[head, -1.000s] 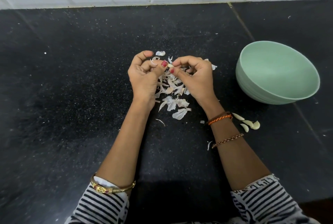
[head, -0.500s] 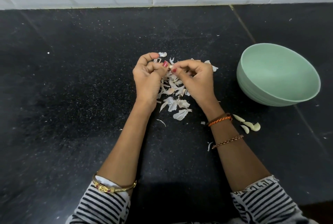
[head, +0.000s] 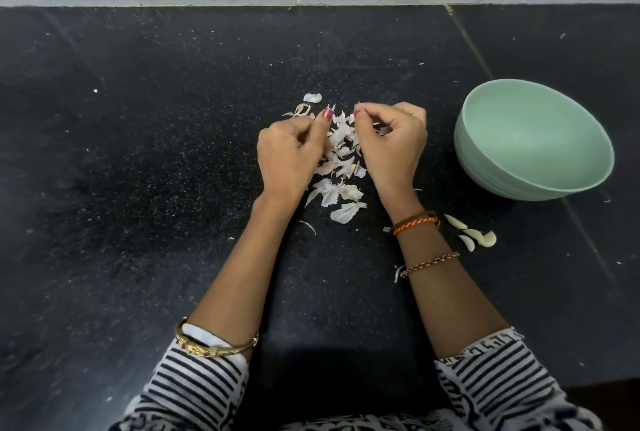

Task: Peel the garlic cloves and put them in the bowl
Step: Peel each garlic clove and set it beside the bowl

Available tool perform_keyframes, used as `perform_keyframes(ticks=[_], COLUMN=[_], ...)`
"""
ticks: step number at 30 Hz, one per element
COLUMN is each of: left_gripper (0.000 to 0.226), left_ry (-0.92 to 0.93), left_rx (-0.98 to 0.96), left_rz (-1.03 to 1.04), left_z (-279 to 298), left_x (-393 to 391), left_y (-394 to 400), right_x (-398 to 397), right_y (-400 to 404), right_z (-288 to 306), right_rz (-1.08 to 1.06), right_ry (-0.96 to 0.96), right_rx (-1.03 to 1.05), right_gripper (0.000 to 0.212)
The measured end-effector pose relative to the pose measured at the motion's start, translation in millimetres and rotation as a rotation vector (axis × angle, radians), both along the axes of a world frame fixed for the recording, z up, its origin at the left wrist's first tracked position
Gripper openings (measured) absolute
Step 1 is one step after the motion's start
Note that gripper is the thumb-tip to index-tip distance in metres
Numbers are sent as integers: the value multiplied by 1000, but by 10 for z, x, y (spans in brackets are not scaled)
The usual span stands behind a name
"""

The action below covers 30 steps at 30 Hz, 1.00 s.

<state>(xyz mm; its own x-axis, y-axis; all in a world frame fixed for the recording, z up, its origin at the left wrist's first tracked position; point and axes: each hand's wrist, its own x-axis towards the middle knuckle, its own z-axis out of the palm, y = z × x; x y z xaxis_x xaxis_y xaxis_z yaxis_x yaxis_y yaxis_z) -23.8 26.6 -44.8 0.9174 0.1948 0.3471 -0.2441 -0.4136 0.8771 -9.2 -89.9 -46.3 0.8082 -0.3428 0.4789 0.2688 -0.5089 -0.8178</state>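
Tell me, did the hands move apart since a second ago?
Yes. The left hand and right hand were pinched together over the peel pile; now they sit apart, showing peels between them. The green bowl stayed put.

Both sleeves are black-and-white striped, the left sleeve [head: 194, 382] at the lower left of the frame, the right sleeve [head: 502, 385] at the lower right. A gold bangle [head: 214, 347] circles the left forearm. Two braided threads ring the right wrist: an orange band [head: 415, 224] and a brown cord [head: 431, 262]. Fingernails carry red polish.
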Motion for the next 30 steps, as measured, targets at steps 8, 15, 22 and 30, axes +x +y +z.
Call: perform_keyframes(ticks=[8, 15, 22, 30], left_gripper=[15, 37, 20, 21], left_ry=[-35, -92, -111, -167], left_rx=[173, 303, 308, 343], left_rz=[-42, 23, 16, -19], left_z=[-70, -7, 31, 23], left_x=[-1, -48, -200, -412], left_y=[-26, -104, -163, -215], right_x=[-40, -174, -760, -1427], right_y=[-40, -105, -335, -453], right_z=[20, 235, 226, 73], right_rz=[-78, -126, -243, -397], right_ry=[59, -18, 9, 72], right_rx=[-33, -44, -193, -246], right_gripper=[10, 8, 13, 4])
